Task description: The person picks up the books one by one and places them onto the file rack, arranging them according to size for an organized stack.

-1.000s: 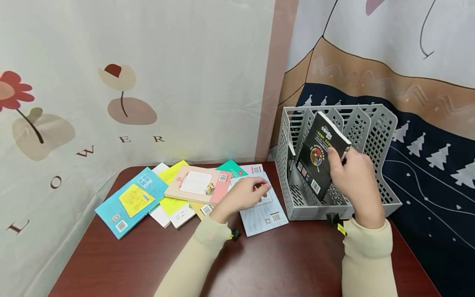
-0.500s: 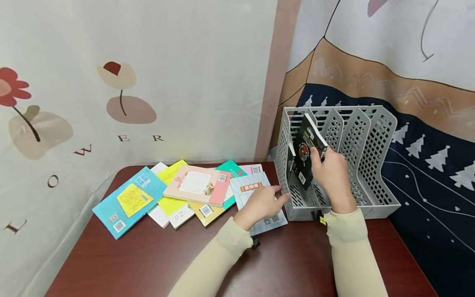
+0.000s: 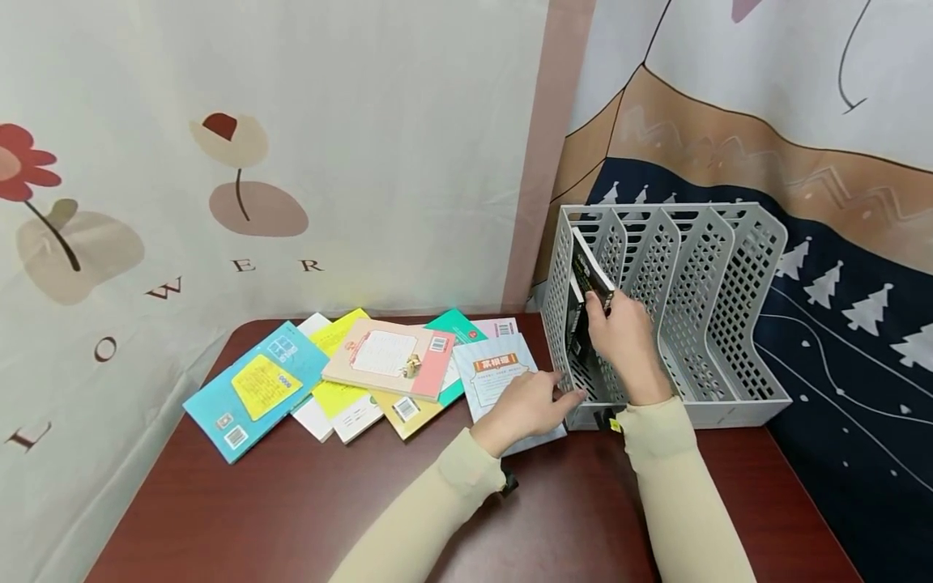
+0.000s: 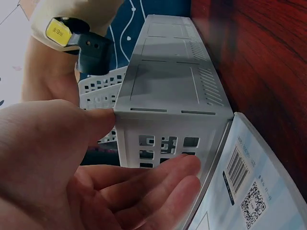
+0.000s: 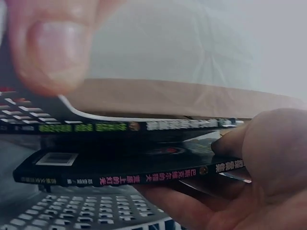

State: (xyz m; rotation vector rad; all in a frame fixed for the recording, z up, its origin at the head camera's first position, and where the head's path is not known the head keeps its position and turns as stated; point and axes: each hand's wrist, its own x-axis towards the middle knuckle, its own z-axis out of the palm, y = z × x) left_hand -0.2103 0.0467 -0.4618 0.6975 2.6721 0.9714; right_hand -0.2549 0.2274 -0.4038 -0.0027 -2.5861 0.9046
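My right hand (image 3: 623, 344) grips a black book (image 3: 592, 271) inside the leftmost slot of the grey perforated file organizer (image 3: 729, 416). In the right wrist view, thumb and fingers pinch the held book's near end, its spine lettered in pink and white. Another black book (image 5: 86, 128), with green and white spine lettering, stands beside it against the organizer's side wall. My left hand (image 3: 525, 405) is at the organizer's front left corner, over a light blue book (image 3: 490, 364). In the left wrist view, its thumb touches the corner edge and its straight fingers lie along the side wall.
Several books overlap on the dark red table (image 3: 306, 502) at left, among them a blue book (image 3: 233, 405), a pink book (image 3: 437, 368) and a green book (image 3: 453, 324). Upright dividers (image 3: 703, 283) part the organizer's slots. A patterned cloth (image 3: 401, 162) hangs behind.
My right hand has moved left with the black book, from the middle of the organizer into its leftmost slot. My left hand has moved right to the organizer's corner.
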